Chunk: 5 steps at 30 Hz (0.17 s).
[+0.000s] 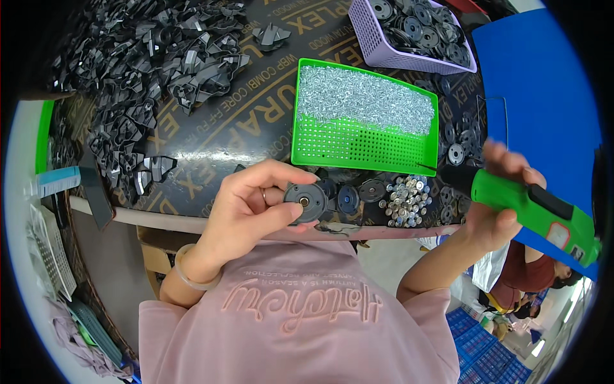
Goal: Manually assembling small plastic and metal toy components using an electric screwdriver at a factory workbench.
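Note:
My left hand [246,201] is closed on a dark round plastic disc [313,200], pinching it between thumb and fingers. A small brass-coloured piece shows at the disc's centre, by the thumb tip. At the right, my right hand [492,217] holds a green and black electric screwdriver [511,197], thumb below and slightly blurred fingers above. Its thin dark bit points left, over the near right corner of a green perforated tray [364,164]. Silver screws [364,96] fill the tray's far part. Between my hands sits a pile of small round metal pieces [407,201].
Black angular plastic parts [173,57] are heaped at the far left. A lilac basket [409,63] of dark discs stands behind the tray. More discs [348,200] lie along the table's near edge. A blue panel [537,83] rises at right; another person [527,275] is behind it.

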Available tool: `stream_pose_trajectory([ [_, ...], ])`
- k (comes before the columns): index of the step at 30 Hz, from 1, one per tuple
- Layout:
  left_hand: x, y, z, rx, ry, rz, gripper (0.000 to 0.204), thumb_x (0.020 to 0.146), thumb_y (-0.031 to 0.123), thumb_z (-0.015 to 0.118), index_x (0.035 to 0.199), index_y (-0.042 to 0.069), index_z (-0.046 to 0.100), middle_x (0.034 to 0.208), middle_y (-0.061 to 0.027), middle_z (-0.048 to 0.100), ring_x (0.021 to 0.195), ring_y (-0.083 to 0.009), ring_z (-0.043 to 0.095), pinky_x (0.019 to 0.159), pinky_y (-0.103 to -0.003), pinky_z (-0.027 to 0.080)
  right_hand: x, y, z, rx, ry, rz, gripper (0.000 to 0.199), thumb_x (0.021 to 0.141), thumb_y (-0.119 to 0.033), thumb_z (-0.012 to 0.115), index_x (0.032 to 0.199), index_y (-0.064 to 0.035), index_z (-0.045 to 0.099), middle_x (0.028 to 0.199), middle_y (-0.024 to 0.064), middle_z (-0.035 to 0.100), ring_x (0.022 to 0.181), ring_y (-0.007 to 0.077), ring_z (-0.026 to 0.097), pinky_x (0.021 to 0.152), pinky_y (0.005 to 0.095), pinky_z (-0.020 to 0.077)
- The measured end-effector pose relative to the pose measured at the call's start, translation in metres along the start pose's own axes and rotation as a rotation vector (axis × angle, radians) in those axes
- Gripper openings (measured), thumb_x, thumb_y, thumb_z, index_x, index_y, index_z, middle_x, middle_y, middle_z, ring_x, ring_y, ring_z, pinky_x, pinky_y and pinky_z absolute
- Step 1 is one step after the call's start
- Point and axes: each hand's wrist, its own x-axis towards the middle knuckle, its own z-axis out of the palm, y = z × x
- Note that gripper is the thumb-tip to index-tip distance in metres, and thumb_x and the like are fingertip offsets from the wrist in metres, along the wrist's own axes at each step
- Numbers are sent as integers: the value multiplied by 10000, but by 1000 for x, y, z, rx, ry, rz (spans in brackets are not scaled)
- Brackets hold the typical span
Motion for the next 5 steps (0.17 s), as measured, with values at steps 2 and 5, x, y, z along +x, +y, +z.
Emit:
stream_pose_trajectory([
  [2, 1, 0, -1, 20, -15, -6, 363, 881, -146, 543, 1230, -48, 569, 1087, -115, 653, 906, -156, 685, 764, -255, 579, 14, -4, 10, -53, 29, -68, 663, 907, -407, 698, 1422, -120, 394, 1119, 96, 629, 1074, 309, 614, 1133, 605, 300],
  [5, 2, 1, 1, 63, -21, -28, 402, 884, -129, 559, 1267, -7, 562, 1103, -113, 647, 913, -156, 685, 745, -233, 571, 31, 2, -10, 603, -559, -55, 774, 863, -483, 722, 1463, -165, 351, 1433, 137, 514, 1341, 377, 475, 1158, 639, 220],
])
